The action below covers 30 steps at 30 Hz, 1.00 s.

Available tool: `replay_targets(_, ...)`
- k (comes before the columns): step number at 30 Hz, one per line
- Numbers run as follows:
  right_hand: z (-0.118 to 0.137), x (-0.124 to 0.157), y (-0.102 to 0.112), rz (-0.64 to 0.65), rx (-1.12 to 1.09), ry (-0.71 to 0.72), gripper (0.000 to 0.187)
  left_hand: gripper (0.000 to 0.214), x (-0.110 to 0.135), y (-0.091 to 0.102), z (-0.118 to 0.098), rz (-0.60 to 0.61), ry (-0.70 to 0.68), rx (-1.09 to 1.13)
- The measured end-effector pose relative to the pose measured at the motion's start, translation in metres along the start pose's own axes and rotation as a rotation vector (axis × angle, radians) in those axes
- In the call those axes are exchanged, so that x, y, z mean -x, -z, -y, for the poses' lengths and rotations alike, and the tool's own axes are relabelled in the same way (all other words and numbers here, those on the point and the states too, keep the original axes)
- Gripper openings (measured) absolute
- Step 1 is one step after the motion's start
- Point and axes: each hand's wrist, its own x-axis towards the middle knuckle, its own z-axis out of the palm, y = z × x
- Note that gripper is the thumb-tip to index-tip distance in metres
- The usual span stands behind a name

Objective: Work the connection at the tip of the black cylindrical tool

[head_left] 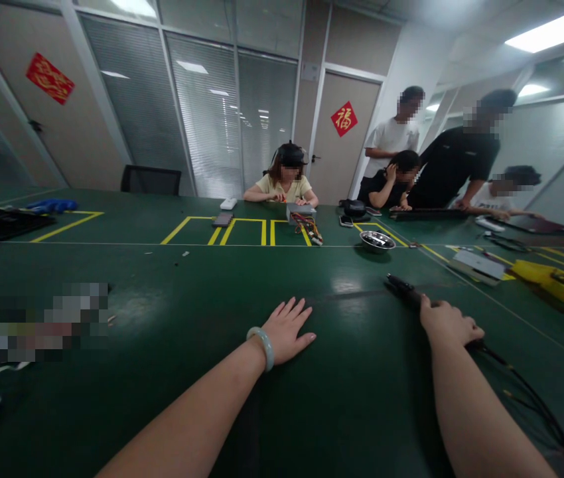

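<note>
Glass partitions (215,119) stand beyond your long green bench (361,405), its surface spreading between your forearms (202,405); a red door sign (344,119) reads 福. Beyond your right grip (448,324) sits a steel bowl (377,251). That grip wraps a black corded tool (405,289), tip angled forward; your left grip (286,332) lies palm-down, fingers spread

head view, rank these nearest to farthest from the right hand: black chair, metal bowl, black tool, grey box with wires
1. Black tool: held in the right hand.
2. Metal bowl: ahead and somewhat left of that hand.
3. Grey box with wires: farther left, across the table.
4. Black chair: farthest, left, beyond the table.
</note>
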Motion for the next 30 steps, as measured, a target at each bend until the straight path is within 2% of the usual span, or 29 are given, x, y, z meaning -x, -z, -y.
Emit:
replay_targets(4, -0.002, -0.001, 0.0, 0.01, 0.03, 0.034, 0.068, 0.07, 0.0, 0.0, 0.001, 0.011, 0.003, 0.01)
replay_targets(9, -0.003, 0.003, 0.002, 0.003, 0.042, 0.094, 0.054, 0.07, 0.001, 0.003, -0.001, 0.013, 0.001, 0.022)
replay_targets(11, 0.003, 0.01, 0.005, -0.013, 0.031, 0.196, 0.05, 0.07, 0.002, 0.004, -0.002, 0.017, 0.011, 0.025)
replay_targets(13, 0.016, 0.023, 0.009, -0.043, 0.014, 0.36, 0.047, 0.072, 0.001, 0.005, -0.004, 0.0, 0.03, 0.033)
replay_targets(17, 0.056, 0.069, 0.018, -0.051, -0.077, 0.727, 0.041, 0.083, -0.001, 0.008, -0.009, -0.16, 0.068, 0.002)
replay_targets(22, 0.1, 0.15, 0.029, 0.085, -0.257, 1.077, 0.035, 0.091, -0.001, 0.018, -0.026, -0.385, 0.029, -0.131)
replay_targets(26, 0.114, 0.202, 0.033, 0.182, -0.332, 1.209, 0.03, 0.094, 0.003, 0.022, -0.037, -0.413, -0.018, -0.202)
replay_targets(30, 0.116, 0.223, 0.034, 0.292, -0.386, 1.276, 0.04, 0.11, 0.002, 0.019, -0.039, -0.343, 0.044, -0.175)
